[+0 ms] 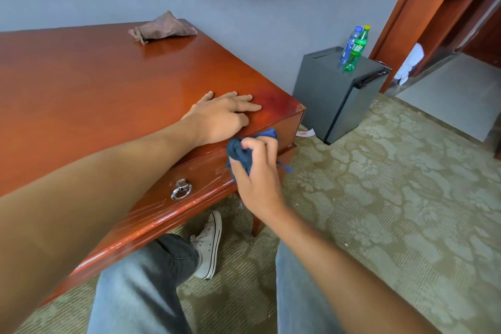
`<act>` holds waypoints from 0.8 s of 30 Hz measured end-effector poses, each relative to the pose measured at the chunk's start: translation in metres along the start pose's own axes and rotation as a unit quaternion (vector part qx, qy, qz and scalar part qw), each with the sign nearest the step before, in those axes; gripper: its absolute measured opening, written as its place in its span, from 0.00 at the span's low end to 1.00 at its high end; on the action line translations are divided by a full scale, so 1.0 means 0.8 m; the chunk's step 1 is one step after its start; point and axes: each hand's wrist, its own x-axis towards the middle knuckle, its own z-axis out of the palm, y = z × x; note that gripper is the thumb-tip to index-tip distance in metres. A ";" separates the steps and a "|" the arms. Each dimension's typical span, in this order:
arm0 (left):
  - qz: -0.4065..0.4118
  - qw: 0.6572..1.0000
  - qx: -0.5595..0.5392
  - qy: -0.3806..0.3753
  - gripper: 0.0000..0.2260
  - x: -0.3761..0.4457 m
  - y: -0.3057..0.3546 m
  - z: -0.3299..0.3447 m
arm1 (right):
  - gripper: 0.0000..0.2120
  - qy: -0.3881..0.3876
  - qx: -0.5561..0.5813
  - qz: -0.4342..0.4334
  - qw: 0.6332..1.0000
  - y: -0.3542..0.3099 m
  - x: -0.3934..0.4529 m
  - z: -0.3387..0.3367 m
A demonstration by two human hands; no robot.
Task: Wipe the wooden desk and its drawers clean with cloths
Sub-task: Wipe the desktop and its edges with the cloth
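At the front right corner of the tabletop (113, 84), the right hand (257, 171) is gripping a bunched blue cloth (240, 153) against the drawer (206, 171) front, probably rubbing it, while the flat, open left hand (222, 114) is steadying the body.

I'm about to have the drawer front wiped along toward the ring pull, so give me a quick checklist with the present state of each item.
1. Blue cloth held in the right hand: ok, fingers curl round it.
2. Cloth against the drawer front: ok, at its right end near the desk corner.
3. Left hand steadying: ok, flat on the desk top.
4. Path to the ring pull: ok, nothing lies in between.
5. Drawer shut: cannot tell, no gap shows from this angle.
6. Spare brown cloth: ok, lying at the desk's far edge.
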 end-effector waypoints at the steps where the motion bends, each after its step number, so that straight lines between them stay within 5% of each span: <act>1: 0.002 1.000 -0.009 0.002 0.22 -0.001 -0.001 0.000 | 0.14 -0.014 -0.015 -0.004 1.000 0.010 0.008 -0.009; 8: 0.015 0.999 0.013 0.025 0.23 0.001 -0.006 0.005 | 0.20 0.164 0.026 0.278 0.946 0.090 0.081 -0.057; 12: 0.024 0.999 0.028 0.038 0.22 0.001 -0.005 0.007 | 0.20 0.142 -0.016 0.240 0.960 0.057 0.040 -0.014; 17: 0.029 0.998 0.030 0.054 0.21 -0.006 -0.003 0.007 | 0.18 -0.039 -0.070 0.056 0.995 0.061 -0.021 0.004; 21: 0.035 0.989 0.014 0.143 0.17 -0.026 -0.001 0.006 | 0.21 -0.013 -0.084 0.186 0.979 0.085 0.010 -0.031; 24: 0.030 0.991 0.004 0.129 0.17 -0.043 -0.017 -0.004 | 0.21 0.031 -0.062 0.299 0.952 0.086 0.027 -0.031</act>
